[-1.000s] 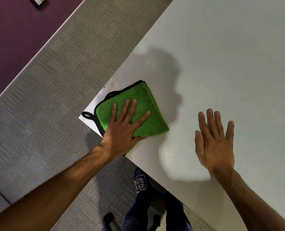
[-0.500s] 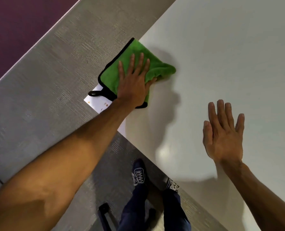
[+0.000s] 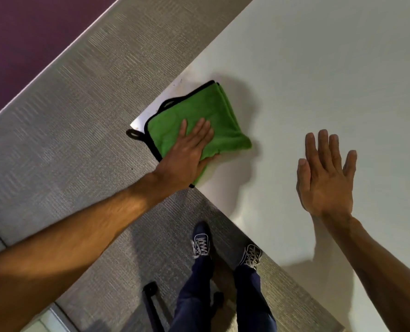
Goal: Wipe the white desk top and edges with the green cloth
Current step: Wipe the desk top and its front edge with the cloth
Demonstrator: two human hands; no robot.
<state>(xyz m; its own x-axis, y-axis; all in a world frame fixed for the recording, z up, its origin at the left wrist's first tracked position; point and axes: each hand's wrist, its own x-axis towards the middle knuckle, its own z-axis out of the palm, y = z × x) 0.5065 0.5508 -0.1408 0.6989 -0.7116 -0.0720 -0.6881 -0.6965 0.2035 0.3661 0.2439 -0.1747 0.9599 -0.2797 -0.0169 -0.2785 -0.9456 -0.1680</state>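
– While the left hand (image 3: 187, 152) presses flat on the green cloth (image 3: 199, 121) at the desk (image 3: 318, 68) corner, where is free surface?
– Toward two o'clock — right hand (image 3: 326, 173) rests open, empty

Left hand (image 3: 187, 155) presses green cloth (image 3: 206, 116) on white desk (image 3: 318, 80) corner.

Cloth (image 3: 208, 116) on desk (image 3: 318, 68) corner; left hand (image 3: 187, 152) atop cloth; right hand (image 3: 326, 178) flat on desk, rightward.
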